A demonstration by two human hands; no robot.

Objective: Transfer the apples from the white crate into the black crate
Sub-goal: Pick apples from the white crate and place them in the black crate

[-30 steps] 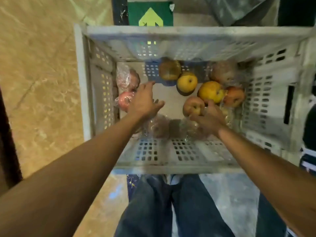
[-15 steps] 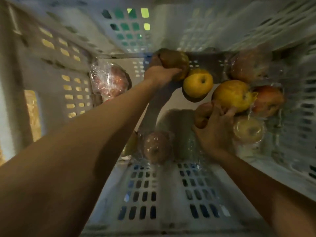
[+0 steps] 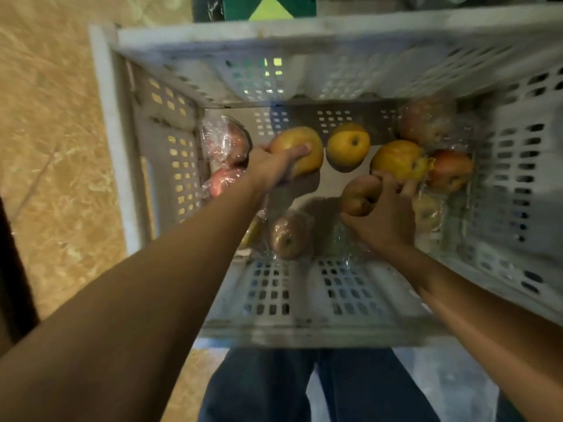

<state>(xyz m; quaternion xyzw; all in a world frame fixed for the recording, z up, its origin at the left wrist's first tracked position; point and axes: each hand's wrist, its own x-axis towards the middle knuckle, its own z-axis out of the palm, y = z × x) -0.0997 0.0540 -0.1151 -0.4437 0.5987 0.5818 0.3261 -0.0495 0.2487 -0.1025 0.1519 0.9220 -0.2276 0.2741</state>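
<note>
Both my hands are down inside the white crate (image 3: 320,327), which fills the view. My left hand (image 3: 268,169) is closed around a yellow-red apple (image 3: 300,147) and holds it above the crate floor. My right hand (image 3: 384,214) grips a reddish-brown apple (image 3: 358,193) near the middle. Several more apples lie loose on the bottom: a yellow one (image 3: 347,146), a yellow-orange one (image 3: 399,159), and red ones in clear plastic wrap at the left (image 3: 227,141) and right (image 3: 451,170). The black crate is not in view.
Tan marble floor (image 3: 54,132) lies to the left of the crate. A green sign with a yellow arrow (image 3: 268,7) sits beyond the far wall. My jeans-clad legs (image 3: 304,388) are below the near rim. A dark edge runs down the far left.
My left hand reached to the far side, closed on the yellow-red apple and pulled it back and up. My right hand stayed on the reddish-brown apple. The camera dipped into the crate, then rose.
</note>
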